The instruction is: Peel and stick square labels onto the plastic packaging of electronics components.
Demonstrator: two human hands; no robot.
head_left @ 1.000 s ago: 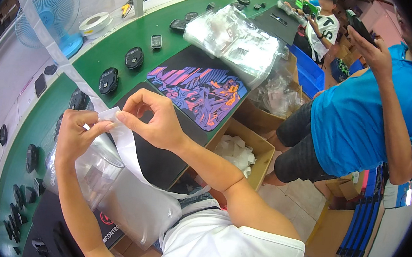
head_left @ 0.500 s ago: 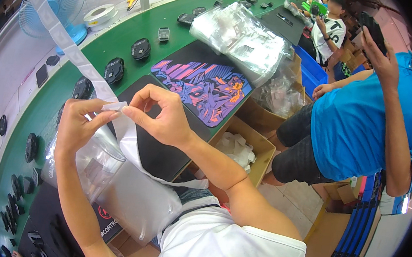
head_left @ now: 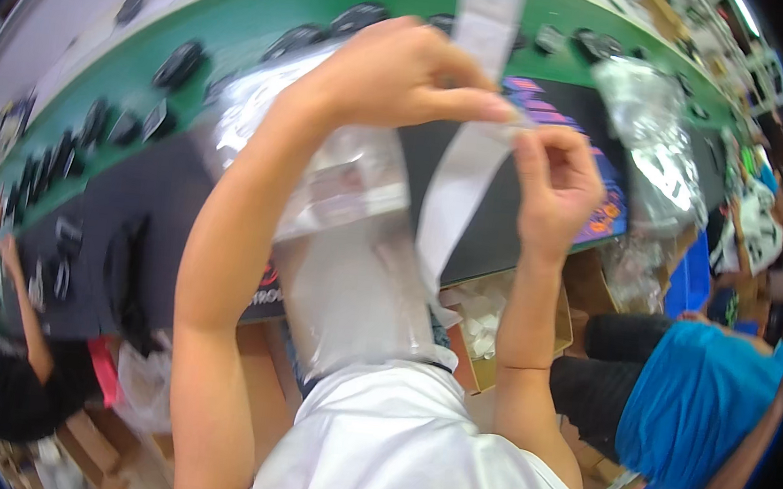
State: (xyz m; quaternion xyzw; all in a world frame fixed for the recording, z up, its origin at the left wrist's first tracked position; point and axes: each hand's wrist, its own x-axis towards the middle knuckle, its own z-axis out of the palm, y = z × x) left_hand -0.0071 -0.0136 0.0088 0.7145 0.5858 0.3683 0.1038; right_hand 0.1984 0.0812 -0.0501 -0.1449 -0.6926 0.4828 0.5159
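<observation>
The fingers [head_left: 480, 105] of the left hand [head_left: 398, 75] pinch a white strip [head_left: 461, 190] above a black mat [head_left: 487, 230]; the right hand's [head_left: 562, 190] thumb and forefinger sit close together beside them (blur hides whether they grip anything). Below, the strip hangs near clear bags [head_left: 359, 289], and a cardboard box [head_left: 485, 373] holds white scraps [head_left: 478, 328].

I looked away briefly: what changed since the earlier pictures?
The left hand and right hand moved rightward, toward the patterned mat; the view turned left. Nothing was visibly let go: though blurred, both seem still to pinch the white strip. The clear bag stays by the white shirt.
</observation>
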